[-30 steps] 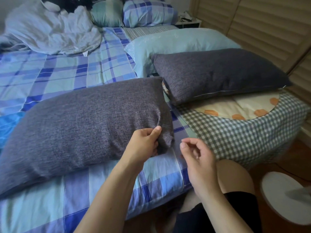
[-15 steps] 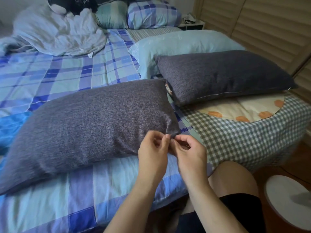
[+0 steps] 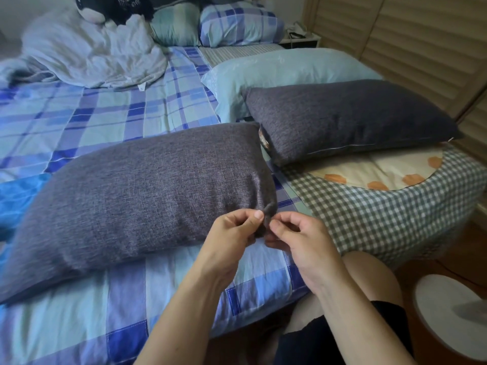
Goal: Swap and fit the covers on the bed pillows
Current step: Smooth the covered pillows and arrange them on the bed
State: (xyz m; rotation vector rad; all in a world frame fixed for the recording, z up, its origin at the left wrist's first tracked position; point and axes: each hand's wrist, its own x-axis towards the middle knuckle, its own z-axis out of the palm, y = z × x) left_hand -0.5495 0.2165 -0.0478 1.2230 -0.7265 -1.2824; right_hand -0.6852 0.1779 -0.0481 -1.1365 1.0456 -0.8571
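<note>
The near woven-fabric pillow (image 3: 137, 198) is heathered dark grey, and the second pillow of the same cloth (image 3: 347, 117) beyond it looks a deeper charcoal. The bed sheet (image 3: 105, 114) is checked in light blue, royal blue and pale aqua. A plain pale aqua pillow (image 3: 284, 72) lies behind. The round cushion (image 3: 390, 206) has grey-and-white gingham sides and a cream top with orange spots.

Crumpled white duvet (image 3: 89, 56) far end; white stool (image 3: 453, 314) on floor, rt.
</note>
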